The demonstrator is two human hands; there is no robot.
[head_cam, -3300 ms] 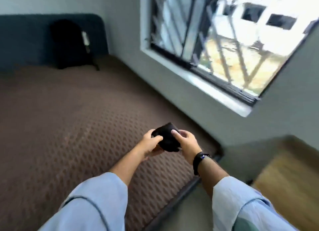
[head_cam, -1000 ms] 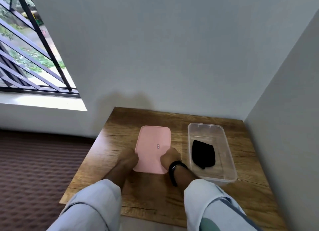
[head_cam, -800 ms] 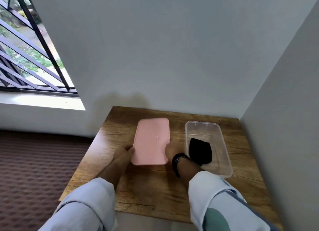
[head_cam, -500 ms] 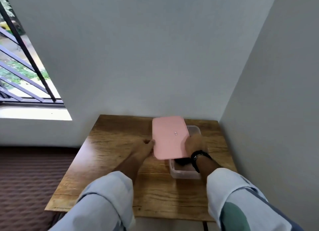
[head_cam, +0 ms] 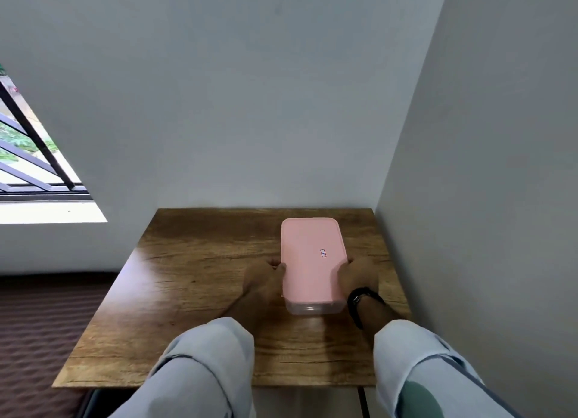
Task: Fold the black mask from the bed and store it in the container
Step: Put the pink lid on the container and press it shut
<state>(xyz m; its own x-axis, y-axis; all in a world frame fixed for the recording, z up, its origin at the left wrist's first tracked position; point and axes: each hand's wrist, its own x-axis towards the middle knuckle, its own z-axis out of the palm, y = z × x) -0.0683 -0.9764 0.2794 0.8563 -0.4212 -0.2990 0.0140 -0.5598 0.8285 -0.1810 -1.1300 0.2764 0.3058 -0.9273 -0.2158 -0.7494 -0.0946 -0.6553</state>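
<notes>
On table (head_cam: 194, 280), lid (head_cam: 311, 258) now covering container (head_cam: 312, 309)

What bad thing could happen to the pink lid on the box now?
1. The pink lid lies on the clear container, but nothing shows it clicked shut all round. A loose corner might pop open later.
2. The left hand and right hand press the long sides only, so the far end might stay unsealed.
3. The black mask is hidden under the lid; an edge could be pinched in the rim.
</notes>
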